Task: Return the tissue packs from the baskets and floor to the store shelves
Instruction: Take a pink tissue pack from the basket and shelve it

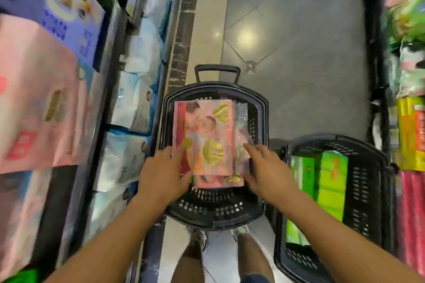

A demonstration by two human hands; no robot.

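A pink tissue pack [208,135] with a printed photo lies flat in a black basket [213,210] on the floor in front of me. My left hand [162,171] grips the pack's near left corner, fingers on top and thumb at the near edge. My right hand [268,166] lies on the pack's right side with its fingers spread over the clear wrapper. A second black basket [365,181] to the right holds green tissue packs [331,181].
Shelves on the left carry pink [39,103], purple [59,7] and white-blue packs [135,108]. Shelves on the right hold green [407,18], yellow [408,131] and red packs. Grey tiled floor [299,53] stretches beyond the baskets. My feet stand just behind the near basket.
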